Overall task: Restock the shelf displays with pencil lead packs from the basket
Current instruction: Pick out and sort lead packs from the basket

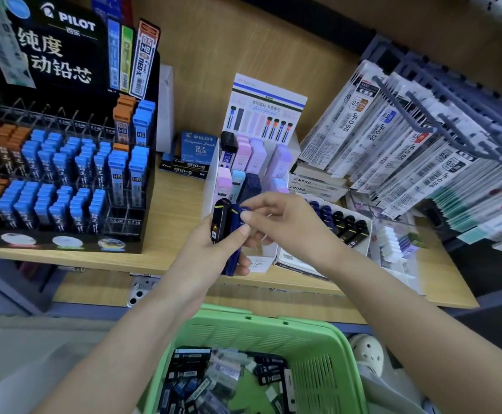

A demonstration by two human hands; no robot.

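Holding one black pack (220, 221), two blue packs (235, 218).

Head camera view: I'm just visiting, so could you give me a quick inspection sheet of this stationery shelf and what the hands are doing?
Surface: wooden shelf, carrying displays.
Job's things: green basket holds loose packs; lead packs, black and navy, in hand; white display part-filled.
Clutter: Pilot boxes lie between the displays.
Hands: left hand grips the lead packs; right hand pinches the navy pack at its top.
Cables: nothing seen.
Surroundings: Pilot display at left; hanging refill packets at right.
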